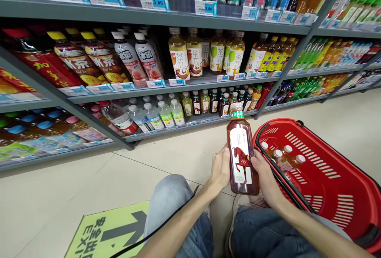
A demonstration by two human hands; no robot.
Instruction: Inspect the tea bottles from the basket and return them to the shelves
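Observation:
A bottle of dark tea [241, 154] is held upright between my two hands, its white label with a red horse facing me. My left hand [220, 167] grips its left side, and my right hand [264, 174] wraps the right side, with the thumb on the label edge. The cap is pale, with a green band beneath it. Right of my right hand stands a red shopping basket [323, 147] on the floor. Several bottles with white caps [285, 156] are inside it, toward its left end.
Drink shelves [190, 85] run across in front, with rows of bottles and price tags. Small tea bottles [214, 101] line the lowest shelf, beside water bottles [151, 115]. A yellow floor sign [110, 232] with an arrow lies at lower left. My knees [172, 194] are bent below the bottle.

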